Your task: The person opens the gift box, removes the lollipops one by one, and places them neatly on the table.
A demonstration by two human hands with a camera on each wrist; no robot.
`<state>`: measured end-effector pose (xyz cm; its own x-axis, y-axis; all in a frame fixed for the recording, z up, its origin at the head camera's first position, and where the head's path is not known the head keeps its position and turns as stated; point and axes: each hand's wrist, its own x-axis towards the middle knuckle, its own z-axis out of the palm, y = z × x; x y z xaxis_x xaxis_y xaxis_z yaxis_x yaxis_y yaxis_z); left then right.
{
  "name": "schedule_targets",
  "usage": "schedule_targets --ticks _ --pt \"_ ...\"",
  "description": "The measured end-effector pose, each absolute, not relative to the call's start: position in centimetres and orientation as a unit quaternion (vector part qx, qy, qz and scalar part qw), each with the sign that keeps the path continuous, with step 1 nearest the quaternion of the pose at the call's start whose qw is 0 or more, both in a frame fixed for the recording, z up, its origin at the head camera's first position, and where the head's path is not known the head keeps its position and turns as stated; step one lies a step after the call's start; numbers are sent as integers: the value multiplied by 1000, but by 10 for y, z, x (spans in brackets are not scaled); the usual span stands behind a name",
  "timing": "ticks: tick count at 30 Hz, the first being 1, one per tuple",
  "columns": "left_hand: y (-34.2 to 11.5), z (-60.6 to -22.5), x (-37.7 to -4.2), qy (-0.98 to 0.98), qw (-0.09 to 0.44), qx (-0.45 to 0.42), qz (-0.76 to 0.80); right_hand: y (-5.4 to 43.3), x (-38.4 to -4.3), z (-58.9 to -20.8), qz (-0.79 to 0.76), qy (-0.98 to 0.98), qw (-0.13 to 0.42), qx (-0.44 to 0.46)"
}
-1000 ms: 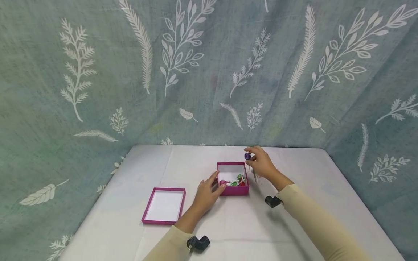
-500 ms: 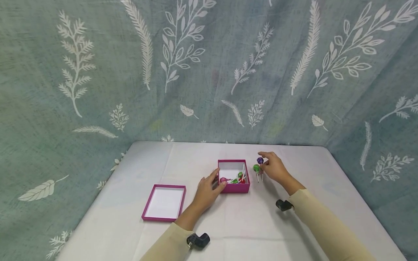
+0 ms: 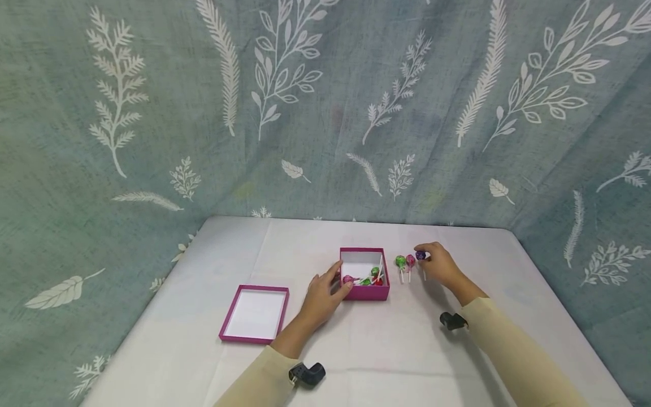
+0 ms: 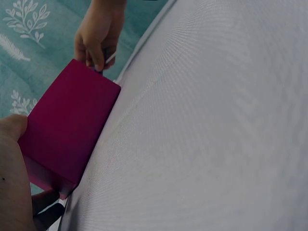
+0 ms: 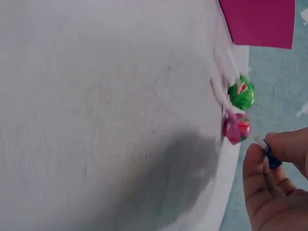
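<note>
My right hand (image 3: pixel 440 265) pinches a purple lollipop (image 3: pixel 420 255) just over the table, its white stick pointing toward me. Beside it a pink lollipop (image 3: pixel 410 260) and a green lollipop (image 3: pixel 400 262) lie side by side, sticks toward me. In the right wrist view the thumb and fingers close on the dark wrapped head (image 5: pixel 273 158). My left hand (image 3: pixel 319 301) holds the magenta box (image 3: pixel 365 293) at its near left corner, thumb on the front wall and fingers along the left side. Several lollipops in pink, green and red wrappers lie inside the box.
A magenta-edged lid (image 3: pixel 256 314) lies with its white inside up, left of the box. White cloth covers the table (image 3: pixel 386 350). A green-grey curtain (image 3: pixel 325 113) with white leaf prints hangs behind and at both sides.
My right hand has moved right with the purple lollipop, away from the box and down beside the pink one. The green and pink lollipops have come into clear sight. My left hand stays at the box.
</note>
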<state>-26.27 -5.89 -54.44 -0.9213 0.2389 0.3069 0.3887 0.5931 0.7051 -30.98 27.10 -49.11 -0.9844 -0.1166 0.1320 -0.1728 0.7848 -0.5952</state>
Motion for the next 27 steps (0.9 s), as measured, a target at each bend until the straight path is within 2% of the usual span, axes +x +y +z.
schedule_targets --ticks 13,27 --pt "-59 -543 -263 -890 87 -181 -410 281 -313 -497 310 -949 15 61" --pt "-59 -540 -259 -889 90 -179 -411 282 -315 -502 300 -952 8 56"
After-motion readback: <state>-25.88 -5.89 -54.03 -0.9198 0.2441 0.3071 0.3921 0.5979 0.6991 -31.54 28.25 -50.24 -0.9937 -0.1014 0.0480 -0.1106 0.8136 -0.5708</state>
